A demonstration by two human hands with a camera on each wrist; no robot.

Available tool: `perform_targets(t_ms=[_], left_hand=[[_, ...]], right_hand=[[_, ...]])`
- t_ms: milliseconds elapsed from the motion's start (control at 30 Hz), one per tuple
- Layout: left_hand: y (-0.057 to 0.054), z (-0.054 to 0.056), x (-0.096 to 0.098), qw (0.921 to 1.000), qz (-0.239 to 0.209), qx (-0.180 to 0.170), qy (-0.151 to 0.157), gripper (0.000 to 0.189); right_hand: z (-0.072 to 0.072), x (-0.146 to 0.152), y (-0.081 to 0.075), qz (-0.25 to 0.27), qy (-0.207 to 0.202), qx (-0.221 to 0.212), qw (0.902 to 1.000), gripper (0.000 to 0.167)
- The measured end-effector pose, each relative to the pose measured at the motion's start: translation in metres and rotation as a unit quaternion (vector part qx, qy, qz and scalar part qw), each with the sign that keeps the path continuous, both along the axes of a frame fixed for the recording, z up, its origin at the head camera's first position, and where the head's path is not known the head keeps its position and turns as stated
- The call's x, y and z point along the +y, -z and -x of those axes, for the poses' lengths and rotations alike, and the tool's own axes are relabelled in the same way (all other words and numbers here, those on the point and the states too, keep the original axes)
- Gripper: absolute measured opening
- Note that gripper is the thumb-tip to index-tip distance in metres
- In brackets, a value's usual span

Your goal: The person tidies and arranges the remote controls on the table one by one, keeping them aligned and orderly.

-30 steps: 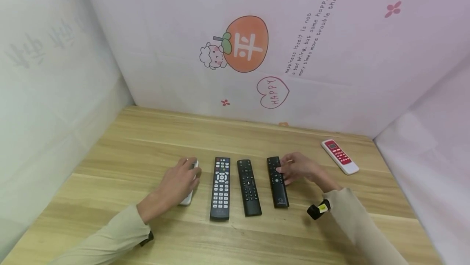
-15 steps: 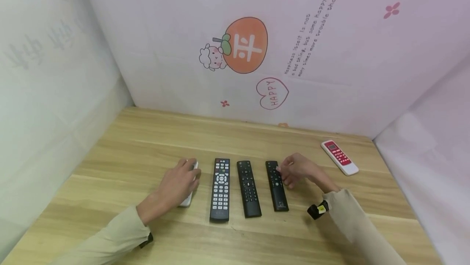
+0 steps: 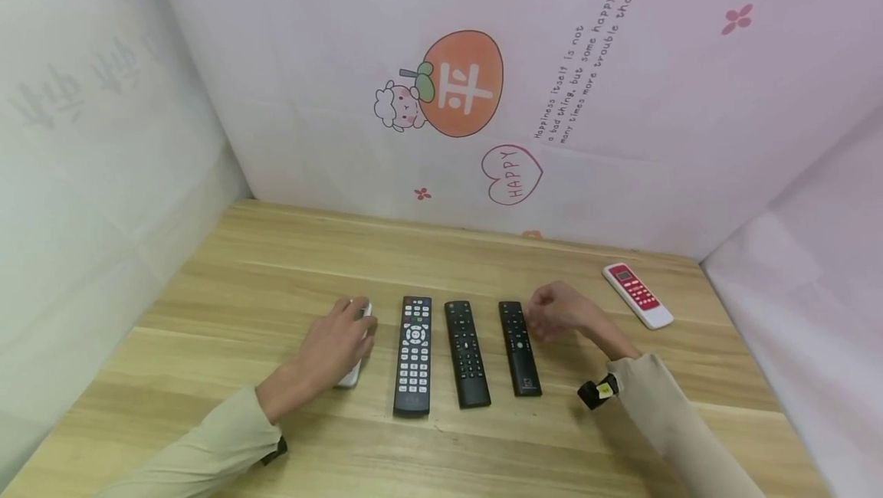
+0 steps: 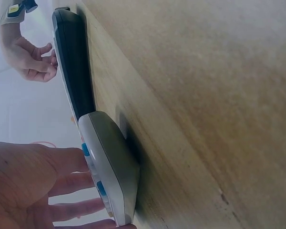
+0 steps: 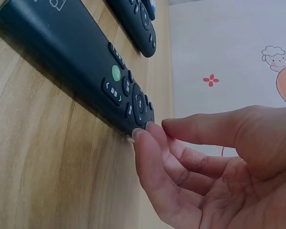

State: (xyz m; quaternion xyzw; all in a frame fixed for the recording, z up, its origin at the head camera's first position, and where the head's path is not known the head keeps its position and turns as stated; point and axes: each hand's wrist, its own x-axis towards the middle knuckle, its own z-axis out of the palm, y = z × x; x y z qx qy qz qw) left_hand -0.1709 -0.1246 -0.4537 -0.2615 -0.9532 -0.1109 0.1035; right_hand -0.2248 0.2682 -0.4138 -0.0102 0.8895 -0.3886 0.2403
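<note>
In the head view my left hand (image 3: 334, 348) rests over a white remote control (image 3: 350, 375) at the left end of the row, hiding much of it. The left wrist view shows its fingers lying across the button face of this remote (image 4: 112, 164). My right hand (image 3: 562, 310) is just right of the upper end of a black remote control (image 3: 522, 360), holding nothing. Its loosely bent fingers (image 5: 150, 157) are close to that end in the right wrist view, with thumb and fingertips near one another.
Between the hands lie a black remote with white buttons (image 3: 414, 360) and another black remote (image 3: 469, 352), roughly parallel. A red and white remote (image 3: 638, 295) lies slanted at the back right. Printed cloth (image 3: 331, 153) walls the wooden table (image 3: 483, 452) behind and at both sides.
The rightmost black remote has come down flat and slightly toward me. My right hand has let go of it and drawn off up and right. The left hand stays put.
</note>
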Motion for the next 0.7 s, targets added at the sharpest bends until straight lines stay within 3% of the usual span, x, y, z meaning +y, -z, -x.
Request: perform_targets(t_ms=[367, 700], left_hand=[[0.000, 0.000, 0.000, 1.0000, 0.003, -0.002, -0.001, 0.025], [-0.001, 0.000, 0.000, 1.0000, 0.009, 0.001, 0.001, 0.024]], right_hand=[[0.001, 0.006, -0.003, -0.002, -0.010, 0.030, 0.9995, 0.018], [0.017, 0.034, -0.010, -0.018, 0.014, 0.080, 0.9965, 0.026]])
